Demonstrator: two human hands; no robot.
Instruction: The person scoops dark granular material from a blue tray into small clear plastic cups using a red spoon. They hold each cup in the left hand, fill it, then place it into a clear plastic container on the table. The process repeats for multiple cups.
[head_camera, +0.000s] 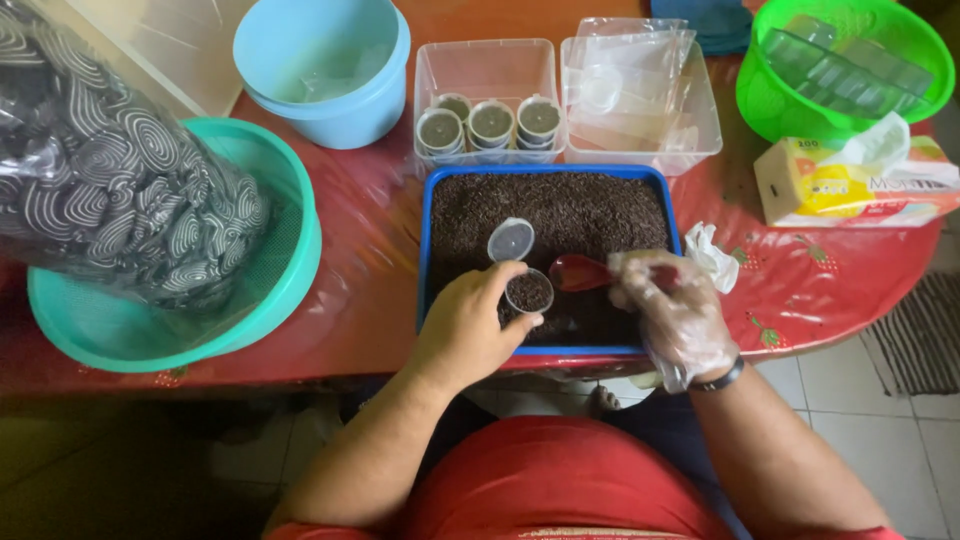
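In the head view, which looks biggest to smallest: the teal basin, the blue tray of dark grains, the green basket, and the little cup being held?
1. Teal basin, though a patterned bag hides part of it.
2. Blue tray.
3. Green basket, partly cut off and farther away, so unsure against the tray.
4. Small clear cup in the left hand.

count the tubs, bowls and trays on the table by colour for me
Blue tray of dark grains: 1
Light blue bowl: 1
Teal bowl: 1
Green bowl: 1
Clear tubs: 2
Total: 6

Not tallied: the left hand holds a small cup, and the gloved right hand holds a red spoon.
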